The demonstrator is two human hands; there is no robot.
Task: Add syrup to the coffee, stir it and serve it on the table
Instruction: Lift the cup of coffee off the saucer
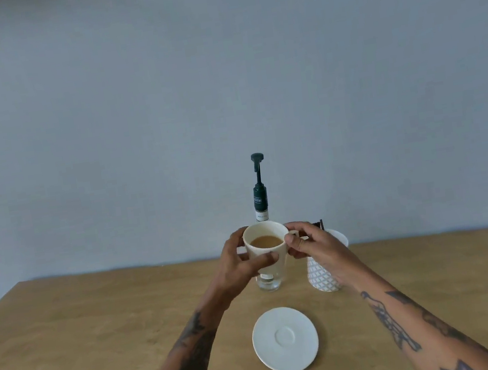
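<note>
A cream mug [264, 234] of milky coffee is held in the air above the wooden table [100, 333], right in front of the syrup bottle [260, 201]. My left hand [243, 265] wraps the mug's left side and front. My right hand [312, 246] pinches the handle on the mug's right side. The syrup bottle has a dark green pump and a clear glass base that shows under the mug. The pump spout is above and behind the mug's rim. An empty white saucer [285, 339] lies on the table nearer to me.
A white patterned cup [322, 274] stands right of the bottle, partly behind my right hand, with something dark sticking out of it. A blue-grey wall [220, 77] rises behind the table's far edge.
</note>
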